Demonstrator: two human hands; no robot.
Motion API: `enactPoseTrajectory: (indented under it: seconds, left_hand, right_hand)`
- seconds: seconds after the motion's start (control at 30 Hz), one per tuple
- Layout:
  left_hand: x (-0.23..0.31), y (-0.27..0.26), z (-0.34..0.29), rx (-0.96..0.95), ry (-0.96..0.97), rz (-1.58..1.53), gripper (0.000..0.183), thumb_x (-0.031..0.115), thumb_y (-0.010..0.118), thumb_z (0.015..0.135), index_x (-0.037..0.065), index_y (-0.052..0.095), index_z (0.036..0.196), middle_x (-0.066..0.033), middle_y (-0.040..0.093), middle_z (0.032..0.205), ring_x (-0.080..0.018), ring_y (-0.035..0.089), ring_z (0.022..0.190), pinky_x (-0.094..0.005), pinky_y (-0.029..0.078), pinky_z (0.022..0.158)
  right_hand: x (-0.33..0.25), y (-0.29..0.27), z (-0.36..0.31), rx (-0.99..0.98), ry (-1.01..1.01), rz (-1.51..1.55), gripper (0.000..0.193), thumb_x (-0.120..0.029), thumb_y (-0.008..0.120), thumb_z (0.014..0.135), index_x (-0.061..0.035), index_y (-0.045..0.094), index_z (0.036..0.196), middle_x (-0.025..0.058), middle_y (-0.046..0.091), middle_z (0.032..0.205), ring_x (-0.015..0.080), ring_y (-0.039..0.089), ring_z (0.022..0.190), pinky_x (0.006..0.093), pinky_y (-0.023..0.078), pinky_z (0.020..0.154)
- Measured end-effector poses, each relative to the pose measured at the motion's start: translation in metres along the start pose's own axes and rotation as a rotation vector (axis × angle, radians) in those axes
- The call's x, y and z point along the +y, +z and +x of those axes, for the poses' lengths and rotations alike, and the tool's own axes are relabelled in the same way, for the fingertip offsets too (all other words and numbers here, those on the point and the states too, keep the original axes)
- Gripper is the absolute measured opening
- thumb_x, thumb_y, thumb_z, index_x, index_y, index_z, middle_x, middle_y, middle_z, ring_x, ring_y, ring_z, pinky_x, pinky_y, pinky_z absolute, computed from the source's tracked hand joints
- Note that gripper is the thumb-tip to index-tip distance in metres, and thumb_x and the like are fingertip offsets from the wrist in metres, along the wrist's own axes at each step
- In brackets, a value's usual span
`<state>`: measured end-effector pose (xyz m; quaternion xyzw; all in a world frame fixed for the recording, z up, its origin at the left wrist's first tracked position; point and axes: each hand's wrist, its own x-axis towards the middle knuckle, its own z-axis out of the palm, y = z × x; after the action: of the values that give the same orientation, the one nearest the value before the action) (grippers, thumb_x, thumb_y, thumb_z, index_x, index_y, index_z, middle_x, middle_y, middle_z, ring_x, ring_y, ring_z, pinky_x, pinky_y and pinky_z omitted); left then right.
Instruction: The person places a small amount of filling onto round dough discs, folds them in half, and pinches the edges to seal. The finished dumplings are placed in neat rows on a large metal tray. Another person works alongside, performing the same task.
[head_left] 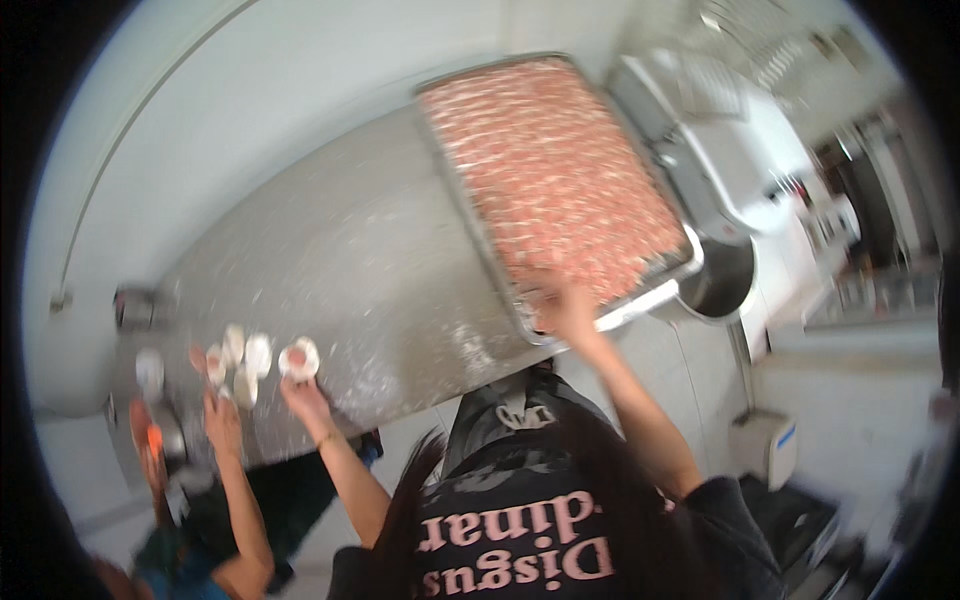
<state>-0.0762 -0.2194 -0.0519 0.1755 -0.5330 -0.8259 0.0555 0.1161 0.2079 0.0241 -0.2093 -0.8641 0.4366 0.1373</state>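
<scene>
My right hand (565, 310) reaches to the near corner of a large metal tray (640, 300) spread with pink minced filling (555, 170); its fingers touch the filling at the edge, and blur hides whether they grip any. My left hand (305, 392) is over the floured steel table (350, 260) and holds a small white dough wrapper with pink filling (298, 358). Several white filled dough pieces (245, 360) lie on the table just left of it.
Another person's hand (222, 420) works next to the dough pieces at lower left, and a second hand (150, 450) is near an orange item. A white machine with a steel bowl (720, 280) stands right of the tray. A white wall runs behind the table.
</scene>
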Motion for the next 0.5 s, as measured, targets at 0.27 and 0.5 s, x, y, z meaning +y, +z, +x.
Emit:
enactPoseTrajectory:
  seconds: [0.27, 0.5]
  left_hand:
    - [-0.047, 0.069, -0.08, -0.409, -0.464, -0.265, 0.044, 0.014, 0.046, 0.09, -0.006, 0.042, 0.13, -0.0179, 0.053, 0.129, -0.026, 0.052, 0.119, -0.0391, 0.045, 0.1]
    - [-0.077, 0.118, -0.142, -0.558, -0.543, 0.079, 0.036, 0.011, 0.039, 0.094, -0.003, 0.046, 0.127, -0.0127, 0.055, 0.121, -0.0217, 0.053, 0.113, -0.0335, 0.047, 0.092]
  right_hand:
    - [-0.052, 0.13, -0.016, -0.229, 0.413, 0.893, 0.034, -0.018, 0.067, 0.083, 0.0008, 0.061, 0.111, 0.0097, 0.067, 0.089, 0.0188, 0.065, 0.085, 0.0307, 0.05, 0.078]
    - [-0.014, 0.141, -0.023, -0.085, 0.469, 0.716, 0.018, -0.008, 0.06, 0.087, 0.0032, 0.064, 0.1, 0.0059, 0.065, 0.087, 0.0131, 0.06, 0.076, 0.0279, 0.047, 0.067]
